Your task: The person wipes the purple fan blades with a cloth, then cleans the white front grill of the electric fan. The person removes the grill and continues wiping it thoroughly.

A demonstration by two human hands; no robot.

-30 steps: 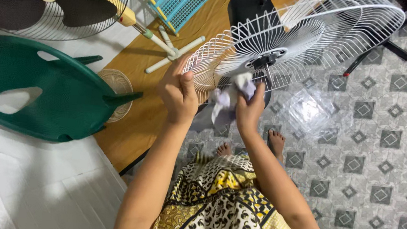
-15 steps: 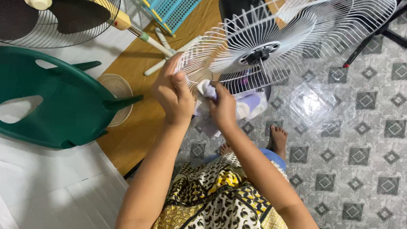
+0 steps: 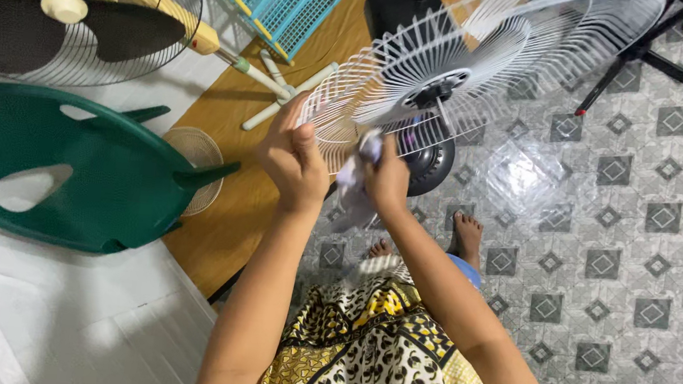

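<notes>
Your left hand (image 3: 293,161) grips the rim of the one white fan grille (image 3: 453,69); your right hand (image 3: 384,179) presses one pale cloth (image 3: 355,181) against its wires. Two fans stand nearby.

- I see no packages, labels, signs or screens anywhere around me.
</notes>
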